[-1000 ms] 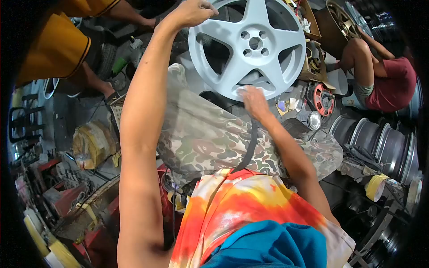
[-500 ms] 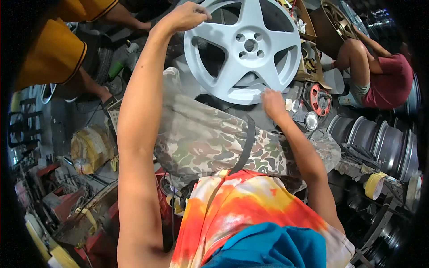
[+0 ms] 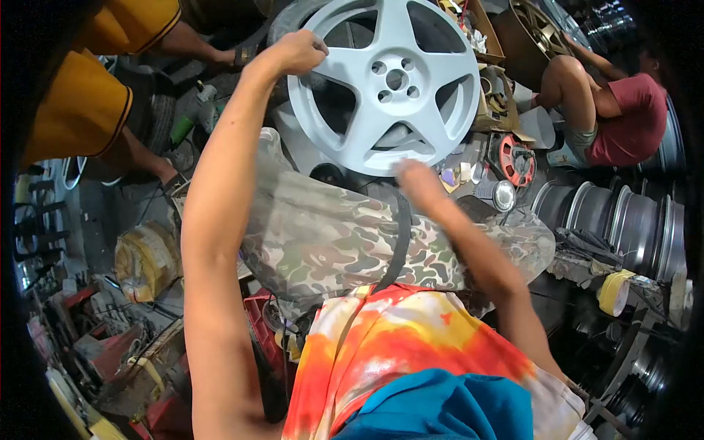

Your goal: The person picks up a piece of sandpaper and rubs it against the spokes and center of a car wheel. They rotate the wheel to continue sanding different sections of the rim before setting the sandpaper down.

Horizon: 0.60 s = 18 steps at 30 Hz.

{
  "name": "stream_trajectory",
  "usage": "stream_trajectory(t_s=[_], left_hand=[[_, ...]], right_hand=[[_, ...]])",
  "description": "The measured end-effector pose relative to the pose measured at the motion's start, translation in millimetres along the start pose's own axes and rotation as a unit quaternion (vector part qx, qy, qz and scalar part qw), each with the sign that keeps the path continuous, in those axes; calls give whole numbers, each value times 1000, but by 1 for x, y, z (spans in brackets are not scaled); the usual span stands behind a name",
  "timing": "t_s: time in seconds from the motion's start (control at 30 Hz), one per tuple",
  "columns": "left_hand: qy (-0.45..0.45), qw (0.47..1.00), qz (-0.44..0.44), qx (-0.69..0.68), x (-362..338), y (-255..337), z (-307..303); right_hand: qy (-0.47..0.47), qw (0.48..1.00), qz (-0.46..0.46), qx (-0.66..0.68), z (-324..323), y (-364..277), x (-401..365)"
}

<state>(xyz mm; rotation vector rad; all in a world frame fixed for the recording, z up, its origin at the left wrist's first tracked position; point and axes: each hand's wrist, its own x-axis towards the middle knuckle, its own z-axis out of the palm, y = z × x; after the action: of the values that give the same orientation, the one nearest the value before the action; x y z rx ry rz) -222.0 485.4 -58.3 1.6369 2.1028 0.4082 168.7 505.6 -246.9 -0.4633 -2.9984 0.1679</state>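
A pale grey five-spoke wheel rim (image 3: 397, 45) stands before my knees, its face turned to me. My left hand (image 3: 299, 53) is at the upper left edge of the rim, fingers curled over the lip. Near the rim's bottom edge, my right hand (image 3: 419, 183) is smeared by motion. Its fingers are too blurred to show whether they hold anything. Camouflage trousers (image 3: 330, 227) cover my legs just below the wheel.
A tin can (image 3: 499, 196) and a red-and-black reel (image 3: 513, 160) lie right of the wheel. Several metal rims (image 3: 616, 220) stand in a row farther right. A person in a maroon shirt (image 3: 638, 117) sits by a bronze wheel (image 3: 539, 29). Another person's yellow shorts (image 3: 73, 110) show at left.
My right hand has moved left along the rim's bottom edge and is now blurred. My left hand sits lower on the rim's left side. The whole view has shifted slightly.
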Motion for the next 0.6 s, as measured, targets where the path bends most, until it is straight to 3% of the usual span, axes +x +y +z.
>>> stream_trajectory(t_s=[0.03,0.13,0.2,0.23,0.3,0.37,0.43,0.47,0.5,0.53,0.57,0.6], left_hand=[[27,999,44,18,13,-12,14],[34,999,24,35,21,1,29],[64,991,47,106,24,9,33],[66,991,48,102,25,12,31],[29,988,25,147,22,14,29],[53,986,27,155,30,10,40],[30,981,0,190,37,8,46],[31,981,1,194,38,9,45],[41,976,2,215,35,11,47],[48,971,3,233,31,13,50],[48,972,5,230,29,16,51],[41,966,3,253,28,18,49]], right_hand=[[13,997,41,71,40,-12,11],[-41,994,47,89,1,-50,24],[88,992,-61,73,-13,-15,-5],[85,992,-62,68,-21,-3,-13],[-46,997,-14,58,-32,9,-27],[-40,997,-8,68,-2,-5,-18],[48,989,-2,139,55,-22,-5],[52,989,-2,139,45,-31,6],[1,924,139,355,17,-44,16],[-53,791,273,545,-7,-53,19],[-53,792,275,543,-23,-45,18],[-187,915,234,271,-40,-19,16]])
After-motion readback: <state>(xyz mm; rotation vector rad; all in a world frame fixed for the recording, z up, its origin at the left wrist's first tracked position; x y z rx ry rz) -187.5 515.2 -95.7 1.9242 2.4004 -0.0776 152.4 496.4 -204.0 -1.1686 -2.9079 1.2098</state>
